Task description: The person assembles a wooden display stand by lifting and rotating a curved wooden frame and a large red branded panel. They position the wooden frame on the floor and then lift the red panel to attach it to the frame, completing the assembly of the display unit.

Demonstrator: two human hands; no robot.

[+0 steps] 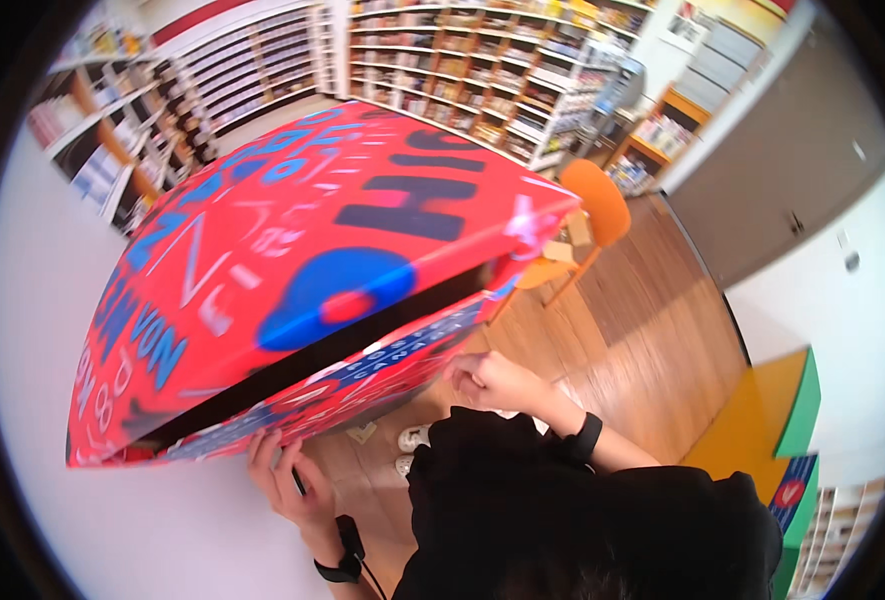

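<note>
A large red box-like display (262,200), printed with blue, black and white lettering, rises in front of me. A long dark gap runs between its top and its front panel (362,375). My left hand (290,487) is at the panel's lower left edge, fingertips against it and fingers bent but apart. A small dark sliver shows between its thumb and fingers; I cannot tell what it is. My right hand (497,382) is beside the panel's right part, fingers curled together. Whatever it may hold is hidden.
An orange chair (594,205) with small cardboard pieces stands beyond the display's right corner. Stocked shelves (452,60) line the far walls. A grey door (782,160) is at the right, with a yellow and green stand (752,420) nearer me. A white surface (52,330) lies left.
</note>
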